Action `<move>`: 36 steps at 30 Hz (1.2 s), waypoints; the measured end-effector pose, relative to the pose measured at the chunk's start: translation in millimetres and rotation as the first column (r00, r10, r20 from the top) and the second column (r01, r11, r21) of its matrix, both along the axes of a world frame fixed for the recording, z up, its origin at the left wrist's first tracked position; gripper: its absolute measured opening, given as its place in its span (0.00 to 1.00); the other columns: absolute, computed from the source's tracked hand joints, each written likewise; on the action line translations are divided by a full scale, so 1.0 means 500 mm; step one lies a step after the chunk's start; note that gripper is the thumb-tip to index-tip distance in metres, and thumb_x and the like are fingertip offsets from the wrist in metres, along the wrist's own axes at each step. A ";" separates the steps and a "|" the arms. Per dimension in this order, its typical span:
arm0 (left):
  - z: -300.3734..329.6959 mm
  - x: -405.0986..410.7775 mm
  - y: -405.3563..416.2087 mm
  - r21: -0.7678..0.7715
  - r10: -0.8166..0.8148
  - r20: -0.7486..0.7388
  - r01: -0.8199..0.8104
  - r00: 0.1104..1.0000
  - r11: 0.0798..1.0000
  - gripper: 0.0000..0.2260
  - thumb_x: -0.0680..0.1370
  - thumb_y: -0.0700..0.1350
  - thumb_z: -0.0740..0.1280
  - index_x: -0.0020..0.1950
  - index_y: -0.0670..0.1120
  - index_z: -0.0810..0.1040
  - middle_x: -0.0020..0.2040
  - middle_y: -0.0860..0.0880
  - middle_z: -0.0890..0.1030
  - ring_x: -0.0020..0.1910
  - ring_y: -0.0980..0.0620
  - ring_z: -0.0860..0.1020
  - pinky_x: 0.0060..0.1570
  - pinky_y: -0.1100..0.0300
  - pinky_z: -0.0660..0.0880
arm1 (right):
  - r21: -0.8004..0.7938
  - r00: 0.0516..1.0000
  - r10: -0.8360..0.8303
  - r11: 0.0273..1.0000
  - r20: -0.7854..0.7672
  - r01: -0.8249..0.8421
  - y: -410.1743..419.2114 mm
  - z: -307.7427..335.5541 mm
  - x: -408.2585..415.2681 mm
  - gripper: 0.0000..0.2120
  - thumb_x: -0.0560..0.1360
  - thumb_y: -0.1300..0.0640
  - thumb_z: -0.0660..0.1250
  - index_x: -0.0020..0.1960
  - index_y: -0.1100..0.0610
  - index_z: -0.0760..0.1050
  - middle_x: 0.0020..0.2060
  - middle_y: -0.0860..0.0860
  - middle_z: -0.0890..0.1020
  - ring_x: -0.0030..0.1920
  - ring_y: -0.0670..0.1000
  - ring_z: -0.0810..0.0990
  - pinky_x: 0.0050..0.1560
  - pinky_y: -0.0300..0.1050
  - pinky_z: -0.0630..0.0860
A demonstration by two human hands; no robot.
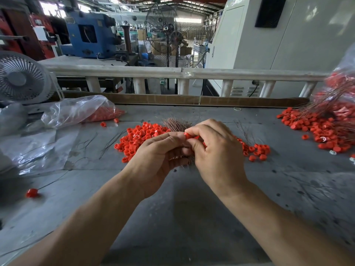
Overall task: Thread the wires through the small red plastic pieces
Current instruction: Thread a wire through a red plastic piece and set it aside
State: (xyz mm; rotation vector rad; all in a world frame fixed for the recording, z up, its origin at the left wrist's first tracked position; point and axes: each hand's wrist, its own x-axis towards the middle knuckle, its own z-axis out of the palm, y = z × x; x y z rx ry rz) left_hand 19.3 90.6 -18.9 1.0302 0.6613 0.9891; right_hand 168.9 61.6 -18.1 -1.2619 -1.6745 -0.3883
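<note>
A heap of small red plastic pieces point(138, 137) lies in the middle of the grey table point(192, 217). A bundle of thin coppery wires point(176, 123) fans out behind my hands and passes under them. My left hand point(159, 156) grips the wire bundle, whose ends show below its fingers. My right hand point(213, 150) pinches one red piece point(187, 135) at the fingertips, touching the left thumb. More red pieces point(257, 150) lie to the right of my hands.
A pile of red pieces with wires in them point(324, 129) lies at the right beside a plastic bag point(343, 83). At the left lie a clear bag of red pieces point(80, 110), loose wires point(111, 141) and a desk fan point(21, 77). One wired piece point(31, 192) lies near the left edge.
</note>
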 end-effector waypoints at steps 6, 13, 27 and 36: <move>-0.002 -0.001 0.001 0.016 -0.019 0.019 0.018 1.000 1.000 0.10 0.76 0.44 0.68 0.52 0.40 0.82 0.45 0.43 0.81 0.43 0.50 0.78 0.49 0.55 0.75 | 0.023 1.000 0.016 1.000 0.021 -0.016 -0.002 0.003 -0.002 0.02 0.73 0.64 0.75 0.46 0.59 0.83 0.42 0.51 0.83 0.46 0.55 0.81 0.47 0.43 0.74; 0.008 -0.002 0.001 0.032 0.060 -0.075 -0.058 0.995 0.998 0.12 0.81 0.45 0.65 0.55 0.37 0.82 0.49 0.40 0.81 0.43 0.46 0.78 0.48 0.51 0.75 | 0.027 0.997 0.061 0.998 0.042 -0.062 0.006 0.000 0.011 0.04 0.74 0.62 0.76 0.44 0.58 0.81 0.41 0.49 0.81 0.44 0.53 0.79 0.44 0.48 0.76; 0.008 -0.002 -0.002 0.059 0.032 -0.135 -0.024 0.990 0.998 0.19 0.83 0.48 0.61 0.60 0.32 0.79 0.49 0.38 0.82 0.45 0.44 0.79 0.44 0.53 0.77 | -0.005 0.984 0.158 0.987 0.083 -0.159 -0.002 0.008 0.013 0.04 0.78 0.58 0.72 0.52 0.55 0.82 0.43 0.46 0.84 0.42 0.48 0.82 0.40 0.48 0.79; 0.011 -0.010 0.002 0.093 0.093 -0.060 -0.087 0.994 0.992 0.17 0.78 0.44 0.66 0.63 0.35 0.79 0.56 0.35 0.79 0.56 0.39 0.75 0.60 0.42 0.70 | -0.088 0.935 0.334 0.934 -0.115 -0.345 0.001 0.003 0.012 0.07 0.78 0.61 0.72 0.55 0.58 0.78 0.49 0.40 0.82 0.46 0.44 0.84 0.46 0.44 0.81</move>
